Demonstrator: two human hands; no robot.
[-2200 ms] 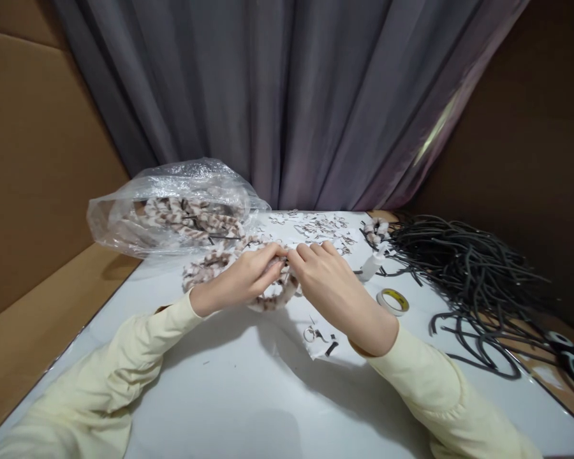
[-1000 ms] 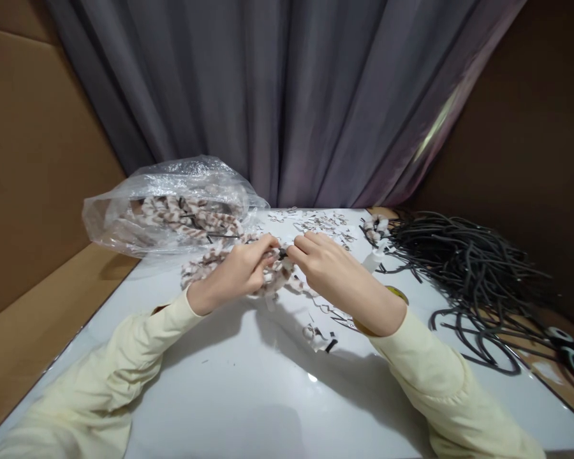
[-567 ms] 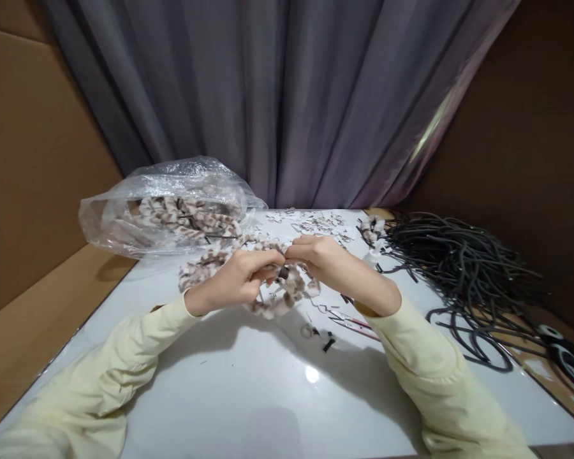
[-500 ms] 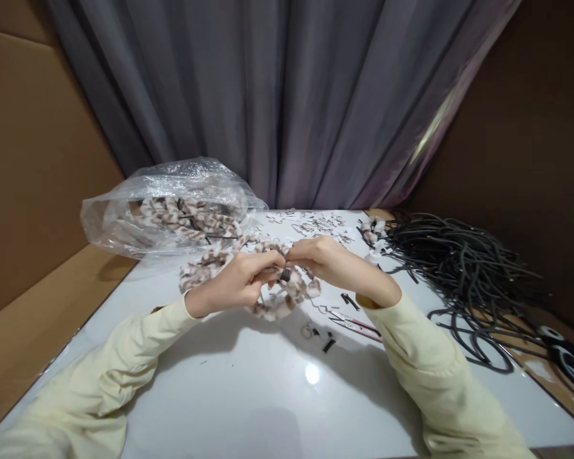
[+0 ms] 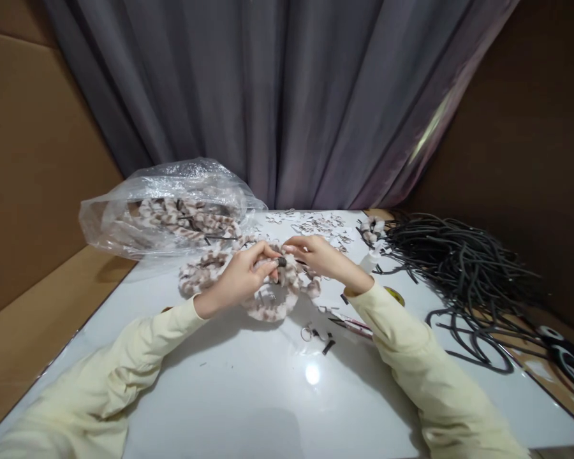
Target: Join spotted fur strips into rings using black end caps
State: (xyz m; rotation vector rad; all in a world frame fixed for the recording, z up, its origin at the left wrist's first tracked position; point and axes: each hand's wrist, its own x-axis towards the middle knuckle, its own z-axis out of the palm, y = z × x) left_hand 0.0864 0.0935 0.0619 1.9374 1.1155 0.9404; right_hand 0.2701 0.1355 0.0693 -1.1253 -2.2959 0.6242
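In the head view, the left hand [image 5: 242,277] was closed, its thumb and fingers pinching a fluffy white-and-brown ring [image 5: 272,312] at a short dark sleeve [image 5: 282,261]. The right hand [image 5: 318,258] was partly closed, fingers bent toward the far side of that ring, just beside the left fingertips; whether it gripped anything could not be told. The ring hung below and between the two hands, above the white table [image 5: 210,408].

More fluffy loops [image 5: 198,274] lay behind and to the left of the left hand. Beyond them, a clear plastic bag [image 5: 172,175] held similar fluffy pieces [image 5: 186,217]. Past the right hand were scattered small metal bits [image 5: 320,223].

Nearer the person than the right hand lay pink-handled snips [image 5: 354,326], partly under the right sleeve [image 5: 402,338], along with a small metal ring [image 5: 307,333] and a black strip [image 5: 328,347]. To the right of the right hand stood a white bottle [image 5: 370,260], with a tape roll [image 5: 395,296] near it, partly hidden, and farther right a heap of black cords [image 5: 459,261].
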